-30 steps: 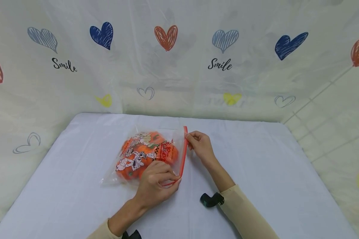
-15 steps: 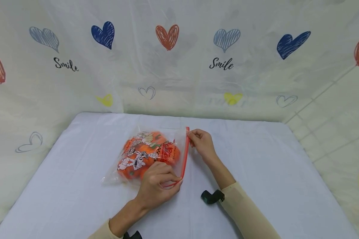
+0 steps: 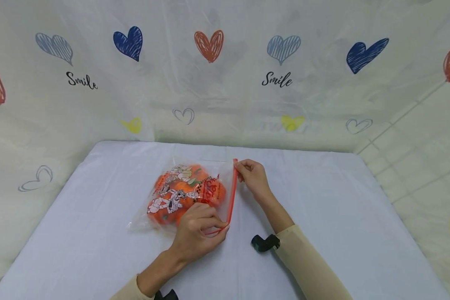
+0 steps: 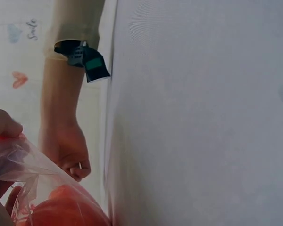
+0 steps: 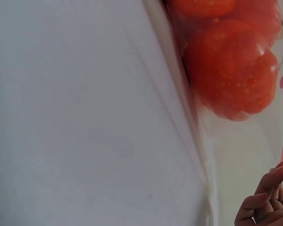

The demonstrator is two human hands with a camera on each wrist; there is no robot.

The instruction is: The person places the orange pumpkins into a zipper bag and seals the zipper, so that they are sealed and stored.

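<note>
A clear zip bag point(image 3: 210, 191) with printed cartoon figures lies flat on the table, its red zip strip point(image 3: 232, 193) facing right. Inside it are several orange-red tangerines point(image 5: 231, 70), a few showing green at the stem. My left hand point(image 3: 198, 229) pinches the near end of the strip between thumb and fingers, where the strip bends back toward the left. At the far end, my right hand point(image 3: 253, 177) pinches the strip between thumb and forefinger. The right wrist view shows those fingers point(image 5: 269, 188) on the red edge. Part of the bag is hidden behind my left hand.
White cloth covers the table point(image 3: 322, 200). Behind it hangs a pale curtain point(image 3: 240, 100) printed with hearts and "Smile" lettering. A black wrist camera point(image 3: 264, 243) sits at the right sleeve; another point(image 3: 166, 295) shows at the left sleeve.
My right hand has slid slightly away from me along the red strip, to its far end. The left hand keeps its pinch on the near end, and the bag has barely shifted.
</note>
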